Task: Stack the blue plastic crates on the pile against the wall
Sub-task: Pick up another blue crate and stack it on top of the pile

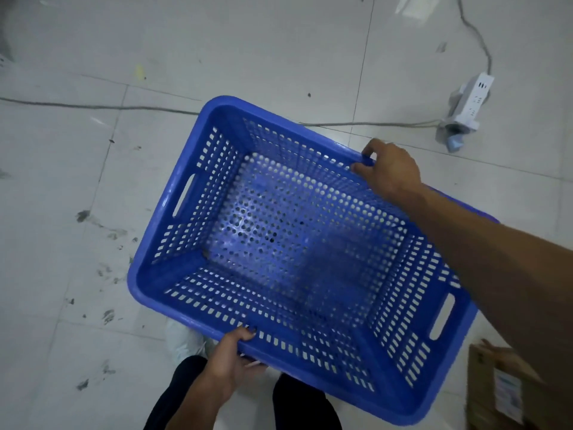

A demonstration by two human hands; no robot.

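One blue plastic crate [279, 231] with perforated walls and floor fills the middle of the view, held above the tiled floor with its open side up and nothing inside. My left hand [235, 355] grips the near long rim, fingers curled over the edge. My right hand [387, 169] grips the far long rim, with my forearm crossing above the crate's right end. Handle slots show in both short ends. No pile of crates and no wall appear in this view.
A white power strip [468, 103] lies on the floor at the upper right, its grey cable [93, 106] running left across the tiles. A cardboard box [502, 389] stands at the lower right. My legs and a white shoe [183, 339] are under the crate.
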